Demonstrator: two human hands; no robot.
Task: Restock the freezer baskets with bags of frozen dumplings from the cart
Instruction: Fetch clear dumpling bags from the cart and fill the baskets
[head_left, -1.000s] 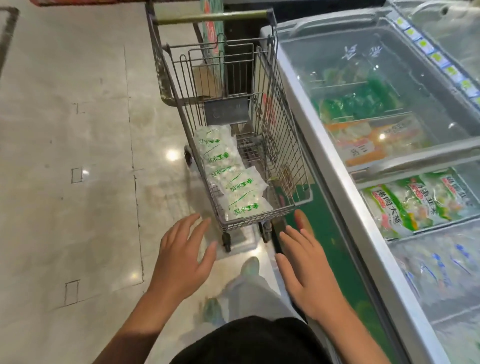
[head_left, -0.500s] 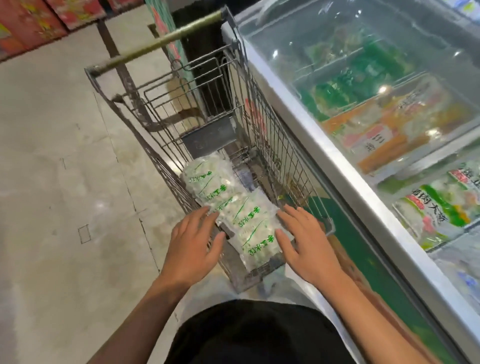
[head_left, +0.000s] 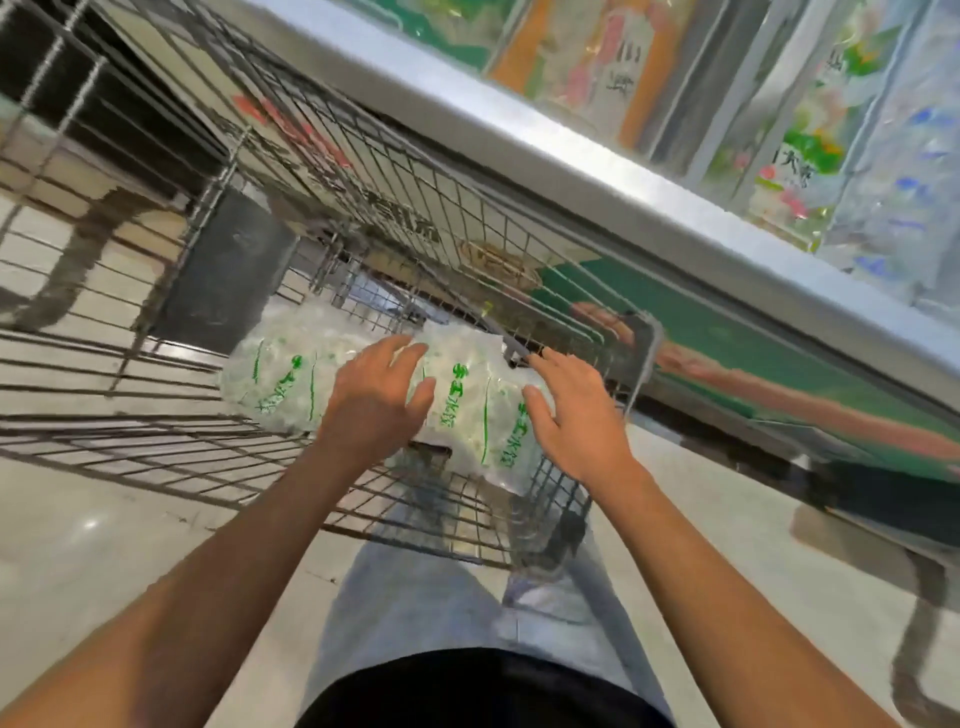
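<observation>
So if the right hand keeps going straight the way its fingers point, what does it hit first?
Probably the dumpling bags in the cart. The right hand hovers open over the nearest bag's right edge, fingers pointing forward and down. Depth is unclear, so it may brush the cart's wire side first.

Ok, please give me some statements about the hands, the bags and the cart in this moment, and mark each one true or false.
1. Both hands reach into the cart. True.
2. The left hand holds a bag lifted above the freezer. False: it is down over the dumpling bags inside the cart, fingers spread.
3. The bags carry green print. True.
4. The right hand grips the cart's handle. False: it is at the bags, fingers straight.
5. The freezer stands to the person's left. False: it is on the right.
</observation>
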